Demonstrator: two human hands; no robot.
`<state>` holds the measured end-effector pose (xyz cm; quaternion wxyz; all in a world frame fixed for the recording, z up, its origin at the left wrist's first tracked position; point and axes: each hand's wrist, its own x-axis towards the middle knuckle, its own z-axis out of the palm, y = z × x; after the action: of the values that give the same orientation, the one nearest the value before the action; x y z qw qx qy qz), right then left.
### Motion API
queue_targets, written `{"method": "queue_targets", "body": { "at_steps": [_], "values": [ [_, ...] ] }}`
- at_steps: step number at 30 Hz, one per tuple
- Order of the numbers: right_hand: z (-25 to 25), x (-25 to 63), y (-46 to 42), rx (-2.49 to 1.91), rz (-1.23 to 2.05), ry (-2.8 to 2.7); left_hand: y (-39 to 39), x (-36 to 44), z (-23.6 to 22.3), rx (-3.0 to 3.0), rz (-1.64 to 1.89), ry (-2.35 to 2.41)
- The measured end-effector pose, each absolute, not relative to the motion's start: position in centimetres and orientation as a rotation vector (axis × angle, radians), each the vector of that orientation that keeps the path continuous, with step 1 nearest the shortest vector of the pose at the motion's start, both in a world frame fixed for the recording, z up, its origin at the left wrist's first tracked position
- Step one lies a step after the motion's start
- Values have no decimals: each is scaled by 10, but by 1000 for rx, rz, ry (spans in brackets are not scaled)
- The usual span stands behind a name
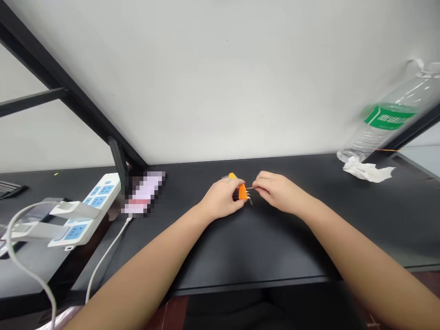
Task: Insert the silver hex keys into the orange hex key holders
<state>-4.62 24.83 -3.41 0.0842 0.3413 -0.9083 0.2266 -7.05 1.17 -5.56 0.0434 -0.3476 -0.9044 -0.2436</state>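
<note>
Just above the black tabletop, my left hand (222,198) is closed around an orange holder (243,191) with several metal hex keys (250,198) sticking out on its right side. More thin metal ends show at the holder's upper left, past my fingers. To the right, my right hand (277,190) pinches a thin metal hex key (253,188) between thumb and fingers. That key reaches toward the holder; whether its far end sits inside a slot I cannot tell. My left palm and fingers hide part of the holder.
A white power strip (90,201) with plugged-in chargers and a white cable (106,254) is at left, beside a pixelated phone (144,192). At right stand a large clear bottle (385,117) and crumpled tissue (367,171). A black frame post (82,105) rises at left.
</note>
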Motion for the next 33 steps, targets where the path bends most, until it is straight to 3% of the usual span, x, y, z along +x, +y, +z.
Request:
{"method": "queue_targets", "body": {
  "at_steps": [17,26,33],
  "values": [
    [-29,-45,254,1039,724,-2698,11,-70,-55,-1007,-817,-2791],
    [-34,-42,234,1068,970,-2691,14,-68,-51,-1153,-755,-2696],
    [-39,-59,263,728,482,-3008,11,-70,-55,-1038,-788,-2784]
  ]
}}
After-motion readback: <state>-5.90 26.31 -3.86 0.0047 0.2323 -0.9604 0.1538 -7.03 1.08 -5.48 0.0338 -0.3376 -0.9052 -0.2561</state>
